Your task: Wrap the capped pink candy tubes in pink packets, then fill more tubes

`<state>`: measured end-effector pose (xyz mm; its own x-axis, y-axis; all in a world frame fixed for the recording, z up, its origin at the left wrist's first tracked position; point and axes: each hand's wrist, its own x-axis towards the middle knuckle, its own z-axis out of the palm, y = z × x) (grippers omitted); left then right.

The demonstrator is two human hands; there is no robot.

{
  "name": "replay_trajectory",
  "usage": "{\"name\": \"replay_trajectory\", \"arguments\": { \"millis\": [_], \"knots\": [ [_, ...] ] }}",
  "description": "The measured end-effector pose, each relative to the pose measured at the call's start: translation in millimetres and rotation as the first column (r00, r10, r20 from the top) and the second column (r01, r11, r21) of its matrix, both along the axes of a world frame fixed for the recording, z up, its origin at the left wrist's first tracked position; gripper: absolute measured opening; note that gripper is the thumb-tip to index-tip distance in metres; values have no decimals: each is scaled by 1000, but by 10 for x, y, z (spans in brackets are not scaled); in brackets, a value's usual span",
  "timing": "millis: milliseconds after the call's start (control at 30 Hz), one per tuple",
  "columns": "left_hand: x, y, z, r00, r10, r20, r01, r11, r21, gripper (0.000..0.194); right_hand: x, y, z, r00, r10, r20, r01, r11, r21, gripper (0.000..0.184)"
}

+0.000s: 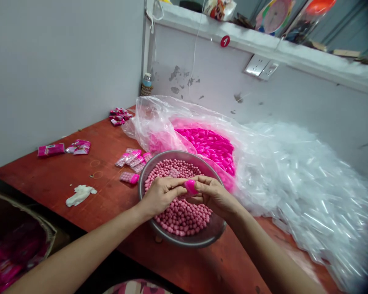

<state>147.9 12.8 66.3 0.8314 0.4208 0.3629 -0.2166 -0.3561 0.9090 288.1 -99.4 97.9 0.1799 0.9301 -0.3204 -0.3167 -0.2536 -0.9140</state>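
Note:
Over a metal bowl (pixel 190 244) of round pink beads (pixel 180 222), my two hands meet at a small container with a bright pink cap (pixel 190 187). My right hand (pixel 214 194) pinches the cap between thumb and fingers. My left hand (pixel 164 194) is closed at the container's other end, its fingertips hiding most of the body. Left of the bowl lie several clear bead-filled containers (pixel 131 158), one with a pink cap (pixel 129 177) turned toward the bowl. Behind the bowl, a plastic bag (pixel 162 110) lies open on many loose pink caps (pixel 208 147).
A large heap of clear plastic tubes (pixel 313 188) covers the right of the red table (pixel 110 204). Pink packets (pixel 51 150) and a crumpled white scrap (pixel 80 195) lie at left. A cardboard box (pixel 46 224) with pink packets stands below the left edge.

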Motion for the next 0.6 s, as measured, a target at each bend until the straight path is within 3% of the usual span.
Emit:
{"name": "replay_trajectory", "arguments": {
  "millis": [133,200,233,267,300,333,367,400,500,600],
  "knots": [
    [25,-11,-21,996,-81,-22,77,985,-154,31,83,-106,37,990,61,125,-66,997,38,40],
    [9,-9,-12,998,-57,-26,51,978,-200,31,219,-197,60,900,-25,436,1,998,55,41],
    [-12,8,1,1000,-21,-20,16,975,-223,30,326,-253,61,757,-97,646,63,995,76,40],
    [-40,41,17,999,30,-12,-32,968,-248,30,459,-314,50,533,-157,832,123,987,107,38],
    [-76,95,32,995,96,-1,-93,957,-276,30,614,-378,21,245,-179,953,171,975,139,40],
    [-119,171,42,984,177,10,-165,937,-308,31,781,-441,-27,-30,-183,983,198,963,186,42],
    [-167,268,41,965,262,14,-242,909,-340,33,949,-503,-92,-223,-123,967,200,965,169,45],
    [-217,379,25,936,352,18,-322,872,-368,37,1104,-558,-171,-340,-23,940,207,973,98,49],
    [-374,731,-124,828,559,-43,-539,773,-334,41,1397,-673,-426,-451,258,854,230,959,-168,52],
    [-524,977,-368,765,619,-181,-644,741,-190,42,1435,-701,-551,-507,311,804,316,935,-163,29]
  ]
}}
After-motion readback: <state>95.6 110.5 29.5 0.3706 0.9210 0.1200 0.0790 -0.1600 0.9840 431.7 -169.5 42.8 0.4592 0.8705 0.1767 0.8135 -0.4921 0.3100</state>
